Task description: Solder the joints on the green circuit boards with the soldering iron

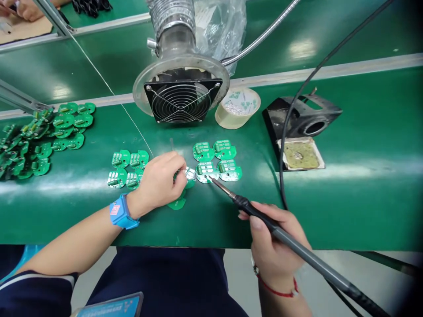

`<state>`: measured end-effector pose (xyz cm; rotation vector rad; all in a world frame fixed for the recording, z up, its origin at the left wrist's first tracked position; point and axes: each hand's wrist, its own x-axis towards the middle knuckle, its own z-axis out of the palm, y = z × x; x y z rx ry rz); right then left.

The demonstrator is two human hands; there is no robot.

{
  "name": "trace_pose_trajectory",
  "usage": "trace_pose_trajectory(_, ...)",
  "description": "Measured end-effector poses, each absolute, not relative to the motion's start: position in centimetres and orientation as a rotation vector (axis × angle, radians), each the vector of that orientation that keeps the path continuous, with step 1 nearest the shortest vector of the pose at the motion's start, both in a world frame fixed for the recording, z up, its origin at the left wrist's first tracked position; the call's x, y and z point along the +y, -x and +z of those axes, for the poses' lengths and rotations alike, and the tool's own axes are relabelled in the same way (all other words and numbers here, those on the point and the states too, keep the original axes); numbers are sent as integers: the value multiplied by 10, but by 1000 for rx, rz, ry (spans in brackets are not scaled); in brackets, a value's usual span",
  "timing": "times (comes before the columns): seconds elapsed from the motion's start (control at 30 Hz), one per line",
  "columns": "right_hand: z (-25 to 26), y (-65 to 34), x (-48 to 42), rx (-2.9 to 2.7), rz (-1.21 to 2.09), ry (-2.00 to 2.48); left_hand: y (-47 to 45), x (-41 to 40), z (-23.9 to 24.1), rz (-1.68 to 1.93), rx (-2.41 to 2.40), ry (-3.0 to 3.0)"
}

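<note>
My right hand grips a black soldering iron; its tip touches the lower left board of a group of round green circuit boards. My left hand pinches a thin solder wire and rests over another green board beside that group. A blue wrist strap circles my left wrist. Under the left hand lies one more green board.
More green boards lie left of my hand, and a large pile sits far left. A fume extractor fan, a tape roll and an iron stand with sponge stand behind. Another person's hand shows at top left.
</note>
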<state>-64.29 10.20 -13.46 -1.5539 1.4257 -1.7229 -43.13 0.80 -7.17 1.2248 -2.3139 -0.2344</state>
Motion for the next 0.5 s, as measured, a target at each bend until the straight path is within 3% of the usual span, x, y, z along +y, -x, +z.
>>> trace_pose_trajectory(0.5, -136, 636, 101, 1507, -1598, 1453, 431, 4, -78, -183, -2341, -1242)
